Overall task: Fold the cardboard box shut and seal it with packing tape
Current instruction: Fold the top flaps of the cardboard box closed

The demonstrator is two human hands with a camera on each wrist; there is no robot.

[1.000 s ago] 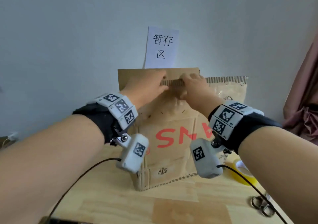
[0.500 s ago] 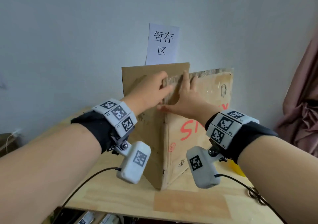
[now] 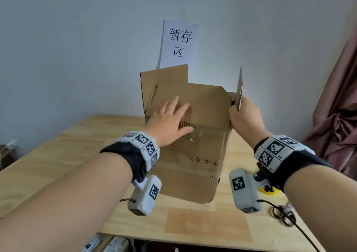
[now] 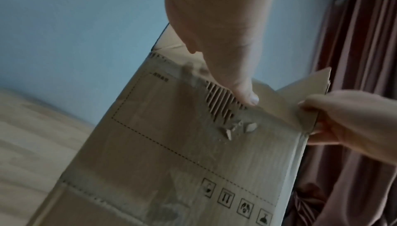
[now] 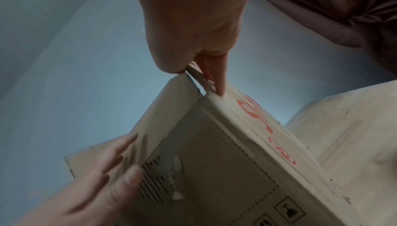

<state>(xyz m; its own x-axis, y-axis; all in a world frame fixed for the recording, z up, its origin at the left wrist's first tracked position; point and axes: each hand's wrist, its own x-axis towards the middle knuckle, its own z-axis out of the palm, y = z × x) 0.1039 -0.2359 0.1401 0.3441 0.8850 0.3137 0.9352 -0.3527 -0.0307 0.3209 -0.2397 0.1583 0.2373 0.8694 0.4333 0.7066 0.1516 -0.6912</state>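
Left hand [image 3: 170, 120] is lying with straight, spread fingers against the near top flap of the cardboard box [image 3: 193, 155], thumb on the torn, corrugated strip at the fold line, while the right hand [image 3: 244, 116] is pinching the lower edge of the upright side flap [image 3: 239, 85] between thumb and fingertips. That box is standing on the wooden bench [image 3: 58, 155], just in front of the wall, its top open and its flaps raised.

Judging by this, the folding step is only beginning: no flap is lying flat yet and no tape is on the top seam. Next, the side flap would probably need turning inward before the longer flaps come down over it. A yellow tape roll [image 3: 269, 190] is showing partly behind the right wrist, near the scissors [image 3: 284, 215].

White paper on the wall [image 3: 180, 43] is reading "暂存区". Four handling pictograms [image 3: 202, 160] are printed on the near face; red letters [image 5: 257, 116] on the side face are too skewed to read.
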